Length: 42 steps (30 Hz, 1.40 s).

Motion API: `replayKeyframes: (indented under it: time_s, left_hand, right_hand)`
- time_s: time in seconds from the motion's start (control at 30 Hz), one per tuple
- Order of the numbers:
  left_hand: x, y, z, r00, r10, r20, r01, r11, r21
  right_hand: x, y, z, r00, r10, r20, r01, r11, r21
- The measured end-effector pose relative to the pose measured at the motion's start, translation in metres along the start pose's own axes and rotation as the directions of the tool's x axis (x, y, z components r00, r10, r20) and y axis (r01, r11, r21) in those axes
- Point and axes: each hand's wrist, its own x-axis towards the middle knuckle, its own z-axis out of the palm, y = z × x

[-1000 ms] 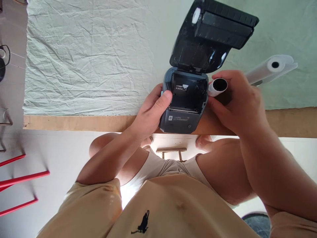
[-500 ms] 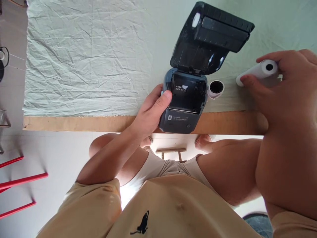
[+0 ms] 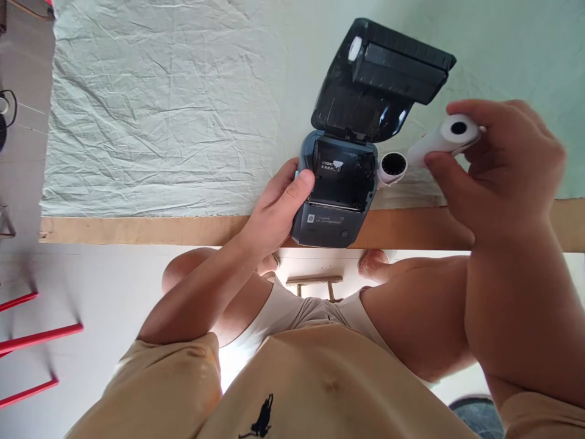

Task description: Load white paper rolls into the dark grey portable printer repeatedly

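Observation:
My left hand [image 3: 283, 204] grips the left side of a dark label printer [image 3: 329, 222] at the table's front edge, thumb on top. The printer's black lid [image 3: 379, 79] is swung up and back, and its paper bay [image 3: 342, 177] holds no roll. Off to the right, my right hand [image 3: 498, 158] pinches a white paper roll [image 3: 434, 143] between thumb and fingers, its round core end facing me. Between the printer and that hand, a second, smaller white roll [image 3: 393, 167] with a dark core stands against the printer's right side.
A wrinkled pale green cloth [image 3: 169, 110] covers the table, whose wooden edge [image 3: 146, 230] runs along the front. Red metal legs [image 3: 41, 338] show on the floor at left. My legs and a wooden stool bar [image 3: 314, 280] are below the table edge.
My right hand has moved left with the white roll, nearer the printer and the smaller roll. The printer, still held in my left hand, has barely shifted.

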Motion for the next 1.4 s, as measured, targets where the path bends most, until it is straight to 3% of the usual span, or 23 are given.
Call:
replayKeyframes:
  time_s: [0.23, 0.4, 0.5, 0.6, 0.87, 1.1, 1.23, 1.3, 1.4]
  left_hand:
    - [0.0, -0.006, 0.0, 1.0, 0.015, -0.023, -0.015, 1.0, -0.002]
    - [-0.001, -0.009, -0.004, 0.996, 0.09, 0.013, -0.09, 0.996, -0.019]
    - [-0.001, -0.009, -0.004, 0.993, 0.116, 0.029, -0.116, 0.993, -0.014]
    - [-0.001, -0.009, -0.005, 0.992, 0.129, 0.013, -0.129, 0.992, -0.007]
    - [-0.006, -0.016, -0.007, 0.997, 0.079, 0.015, -0.078, 0.995, -0.065]
    - [-0.002, -0.012, -0.022, 0.987, 0.123, 0.102, -0.121, 0.992, -0.026]
    - [0.001, -0.015, -0.023, 0.968, 0.208, 0.142, -0.207, 0.978, -0.019]
    - [0.0, -0.016, -0.021, 0.979, 0.16, 0.124, -0.159, 0.987, -0.015]
    - [-0.002, -0.015, -0.019, 0.992, 0.095, 0.08, -0.095, 0.995, -0.008]
  right_hand:
    - [-0.001, -0.083, 0.016, 0.999, 0.037, 0.019, -0.037, 0.999, -0.006]
    - [0.003, -0.108, 0.025, 0.999, -0.004, 0.052, 0.003, 1.0, 0.021]
    - [0.006, -0.119, 0.032, 0.993, -0.111, 0.03, 0.112, 0.994, -0.02]
    - [0.009, -0.13, 0.04, 0.961, -0.265, -0.075, 0.262, 0.964, -0.055]
    - [0.01, -0.137, 0.046, 0.902, -0.378, -0.208, 0.383, 0.924, -0.018]
    - [0.0, -0.137, 0.043, 0.869, -0.495, -0.013, 0.495, 0.867, 0.062]
    - [-0.002, -0.138, 0.043, 0.904, -0.411, -0.119, 0.423, 0.9, 0.103]
    - [0.0, -0.134, 0.04, 0.9, -0.374, -0.223, 0.4, 0.913, 0.08]
    - [0.007, -0.116, 0.036, 0.91, -0.315, -0.269, 0.326, 0.946, -0.005]
